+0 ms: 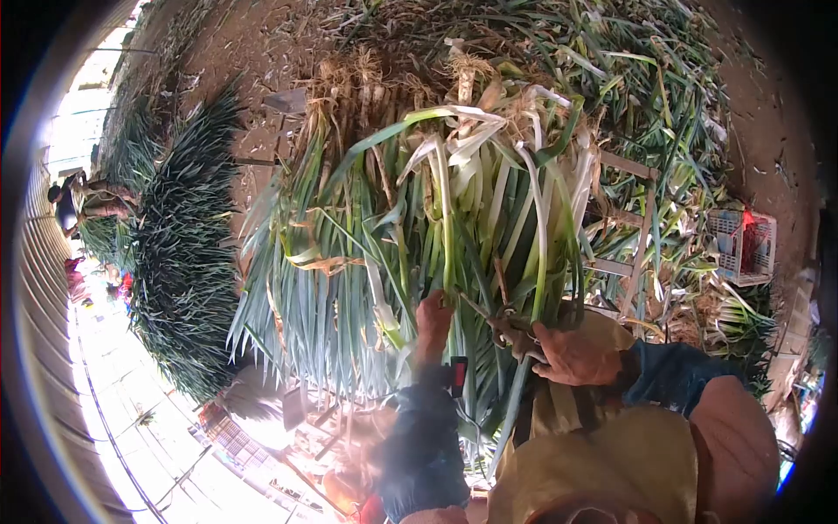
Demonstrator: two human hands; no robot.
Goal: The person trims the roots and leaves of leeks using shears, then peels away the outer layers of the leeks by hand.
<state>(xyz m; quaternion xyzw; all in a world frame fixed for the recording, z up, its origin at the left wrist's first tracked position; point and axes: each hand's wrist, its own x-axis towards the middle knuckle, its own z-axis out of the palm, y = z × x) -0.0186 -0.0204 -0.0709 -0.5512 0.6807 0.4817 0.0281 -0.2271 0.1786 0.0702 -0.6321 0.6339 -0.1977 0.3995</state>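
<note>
A thick heap of leeks (349, 210) lies in front of me, roots toward the top and long green leaves hanging toward my body. My left hand (434, 325) is closed around the green part of one leek (446, 223), whose pale end lies higher on the heap. In my right hand (580, 354) is a pair of rusty scissors (506, 330), my fingers through the handles. The blades point left toward my left hand, close over the leaves.
A wooden frame (642, 236) stands right of the heap. Cut leaves (646, 105) litter the ground behind it. A white plastic crate (742, 247) sits at far right. Another long leek pile (179, 253) lies at left, with a person (78, 201) beyond it.
</note>
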